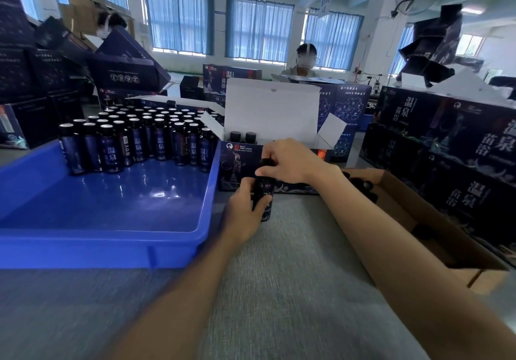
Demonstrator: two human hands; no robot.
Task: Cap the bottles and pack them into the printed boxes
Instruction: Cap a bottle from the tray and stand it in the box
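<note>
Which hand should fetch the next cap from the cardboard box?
Right, probably. The right hand pinches the cap on the bottle, and the cardboard box lies beside its forearm. The left hand grips the bottle's body on the far side.

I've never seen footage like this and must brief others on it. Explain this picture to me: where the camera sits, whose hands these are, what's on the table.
There is no machine here. One camera worn on a person's head looks down at their own bare hands. The left hand grips a dark bottle by its body, while the fingers of the right hand pinch the black cap on its top. On the grey table, a blue tray at the left holds many silver-topped bottles. Behind the hands stands an open printed box with two capped bottles inside. At the right, a cardboard box holds loose caps.
</note>
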